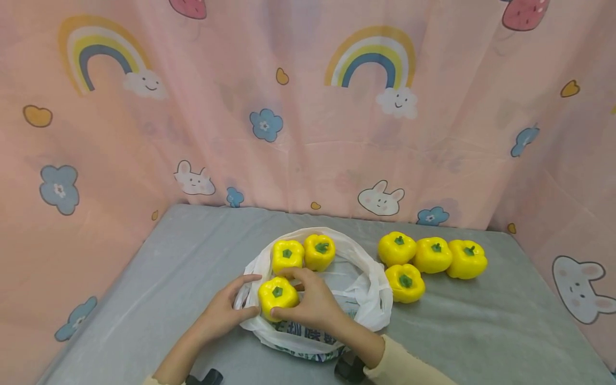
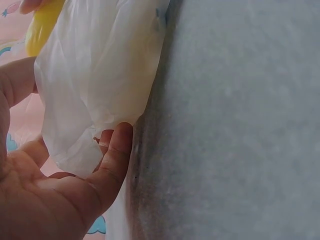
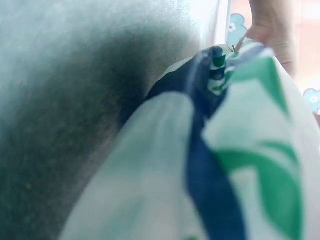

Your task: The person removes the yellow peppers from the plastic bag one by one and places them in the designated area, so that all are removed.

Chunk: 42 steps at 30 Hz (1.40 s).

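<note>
One white plastic bag (image 1: pixel 380 302) sits open on the grey counter (image 1: pixel 500 331). Its front wall bears large dark Chinese characters (image 1: pixel 310 332); the line is creased and partly covered, so the full wording cannot be read. The right wrist view shows blue and green print (image 3: pixel 270 170) on the film, too blurred to read. The held bell pepper (image 1: pixel 278 302) is glossy bright yellow and lobed, with a green star-shaped stem base facing up. Location: inside the bag's left front rim; contact with the bag floor cannot be determined. Right hand (image 1: pixel 317 302): fingers part-open to the pepper's width, gripping it against the thumb. Left hand (image 1: pixel 222 310): fingers curved around the bag's left edge, film held between them. Two further bell peppers (image 1: pixel 281 262) sit at the bag's rear left. Four loose bell peppers (image 1: pixel 433 259) lie to the bag's right: three in a row, one in front.
</note>
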Each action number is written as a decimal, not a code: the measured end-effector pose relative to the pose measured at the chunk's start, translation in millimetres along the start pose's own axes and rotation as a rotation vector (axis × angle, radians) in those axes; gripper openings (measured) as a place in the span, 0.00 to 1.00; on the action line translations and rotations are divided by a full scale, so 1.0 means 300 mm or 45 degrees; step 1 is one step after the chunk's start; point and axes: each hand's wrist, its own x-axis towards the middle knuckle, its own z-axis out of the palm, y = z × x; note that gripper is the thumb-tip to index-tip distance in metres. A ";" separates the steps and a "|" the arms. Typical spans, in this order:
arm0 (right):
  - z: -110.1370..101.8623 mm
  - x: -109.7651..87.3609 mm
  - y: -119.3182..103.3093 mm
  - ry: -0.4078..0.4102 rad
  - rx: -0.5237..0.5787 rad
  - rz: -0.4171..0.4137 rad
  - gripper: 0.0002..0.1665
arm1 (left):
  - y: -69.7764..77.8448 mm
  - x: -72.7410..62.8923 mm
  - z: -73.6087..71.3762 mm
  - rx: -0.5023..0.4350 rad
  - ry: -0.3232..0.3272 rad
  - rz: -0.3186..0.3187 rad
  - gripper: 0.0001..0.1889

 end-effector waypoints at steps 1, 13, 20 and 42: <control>0.001 -0.001 0.000 -0.001 -0.004 0.002 0.41 | 0.000 -0.001 0.001 0.004 -0.001 0.000 0.30; 0.012 -0.006 -0.001 -0.028 -0.080 0.026 0.45 | 0.004 -0.005 -0.002 -0.017 0.002 -0.011 0.31; 0.011 -0.007 -0.004 -0.019 -0.082 0.035 0.44 | 0.000 -0.001 0.001 -0.013 0.007 -0.011 0.31; -0.079 -0.040 -0.022 0.032 -0.064 0.146 0.41 | 0.013 -0.011 -0.002 -0.007 0.018 0.012 0.33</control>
